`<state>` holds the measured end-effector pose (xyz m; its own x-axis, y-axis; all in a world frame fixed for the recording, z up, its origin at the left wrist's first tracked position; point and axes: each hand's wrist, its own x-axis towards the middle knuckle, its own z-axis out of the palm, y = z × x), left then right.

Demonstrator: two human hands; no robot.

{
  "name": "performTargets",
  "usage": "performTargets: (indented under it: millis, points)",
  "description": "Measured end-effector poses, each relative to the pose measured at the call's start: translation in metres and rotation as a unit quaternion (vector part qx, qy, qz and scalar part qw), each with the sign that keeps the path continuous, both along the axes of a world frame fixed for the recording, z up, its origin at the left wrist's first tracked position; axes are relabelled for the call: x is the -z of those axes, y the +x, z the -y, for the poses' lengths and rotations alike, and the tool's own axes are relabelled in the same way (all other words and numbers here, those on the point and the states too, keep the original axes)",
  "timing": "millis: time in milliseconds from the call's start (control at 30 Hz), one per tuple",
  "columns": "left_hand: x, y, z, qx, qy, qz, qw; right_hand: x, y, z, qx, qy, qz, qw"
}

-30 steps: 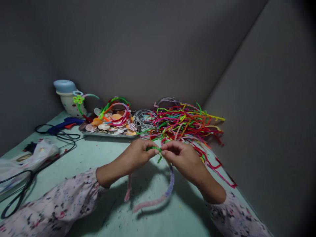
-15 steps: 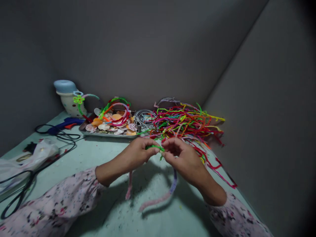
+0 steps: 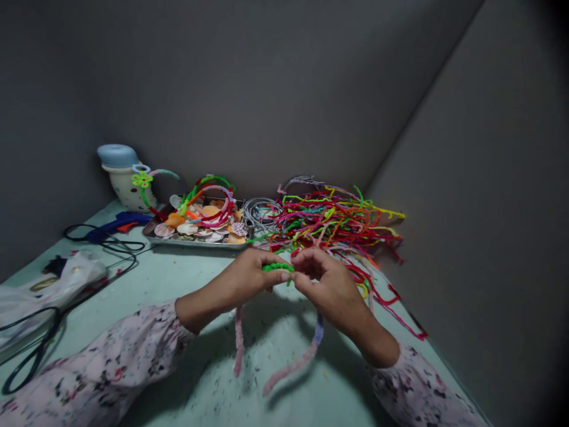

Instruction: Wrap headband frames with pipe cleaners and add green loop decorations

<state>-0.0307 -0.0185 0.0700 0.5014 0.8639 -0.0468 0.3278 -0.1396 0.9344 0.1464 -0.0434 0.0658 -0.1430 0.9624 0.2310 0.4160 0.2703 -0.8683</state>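
Observation:
At the middle of the view, my left hand (image 3: 253, 274) pinches a coiled green fuzzy strand (image 3: 278, 267) between thumb and finger. My right hand (image 3: 326, 284) is closed at the strand's right end, its fingertips meeting those of my left hand. Below the hands hangs a curved fuzzy band; its pink left end (image 3: 239, 344) drops under my left hand, and its purple and pink right part (image 3: 302, 359) curves down from beneath my right hand. The band's top is hidden behind the hands.
Behind are a metal tray (image 3: 195, 242) of shells and fuzzy hoops, grey wire coils (image 3: 260, 213) and a heap of coloured pipe cleaners (image 3: 338, 219). At left stand a blue-lidded cup (image 3: 128, 184), a blue tool (image 3: 118, 224), black cable (image 3: 57, 320) and a plastic bag (image 3: 82, 273).
The hanging band has shifted slightly down, its right end also to the right. More of the green strand shows between my fingers. Both hands keep their grip in nearly the same place.

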Motion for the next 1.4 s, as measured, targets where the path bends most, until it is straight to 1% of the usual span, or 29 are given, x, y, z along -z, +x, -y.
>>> performTargets:
  millis: [200, 333, 400, 467, 567, 600, 667, 767, 833, 900, 1067, 1233, 1400]
  points:
    - [0.001, 0.001, 0.001, -0.018, -0.005, -0.013, 1.0, 0.006, -0.002, 0.0, 0.013, 0.035, 0.016, 0.999]
    - [0.001, 0.001, 0.001, -0.02, -0.004, -0.017, 1.0, 0.004, -0.004, 0.003, 0.015, 0.043, 0.019, 0.999]
    - [0.001, 0.0, 0.001, -0.019, -0.007, -0.02, 1.0, 0.001, -0.003, 0.003, 0.009, 0.022, 0.004, 1.0]
    - [0.001, -0.001, 0.001, -0.02, -0.012, -0.02, 1.0, -0.001, 0.001, -0.001, -0.01, -0.018, -0.029, 0.999]
    - [0.0, -0.003, 0.0, -0.022, -0.022, -0.005, 0.999, -0.001, 0.012, -0.011, -0.048, -0.081, -0.1, 0.991]
    - [-0.001, -0.003, 0.0, -0.024, -0.028, 0.002, 0.999, -0.001, 0.016, -0.015, -0.05, -0.095, -0.116, 0.987]
    - [-0.004, -0.004, -0.001, -0.033, -0.041, 0.017, 0.999, 0.0, 0.022, -0.021, -0.052, -0.123, -0.115, 0.984]
    - [-0.008, -0.005, -0.001, -0.047, -0.056, 0.032, 0.997, 0.002, 0.024, -0.023, -0.096, -0.186, -0.082, 0.974]
    - [-0.011, -0.005, -0.001, -0.051, -0.058, 0.033, 0.996, 0.004, 0.021, -0.021, -0.127, -0.21, -0.078, 0.966]
    - [-0.011, -0.005, -0.001, -0.053, -0.057, 0.031, 0.997, 0.007, 0.018, -0.02, -0.143, -0.219, -0.087, 0.961]
    - [-0.01, -0.004, -0.001, -0.06, -0.054, 0.028, 0.996, 0.014, 0.014, -0.017, -0.158, -0.238, -0.092, 0.954]
    - [-0.008, -0.003, -0.001, -0.066, -0.047, 0.028, 0.996, 0.015, 0.014, -0.016, -0.168, -0.246, -0.112, 0.948]
    - [-0.008, -0.003, -0.001, -0.072, -0.036, 0.02, 0.997, 0.015, 0.012, -0.016, -0.188, -0.259, -0.147, 0.936]
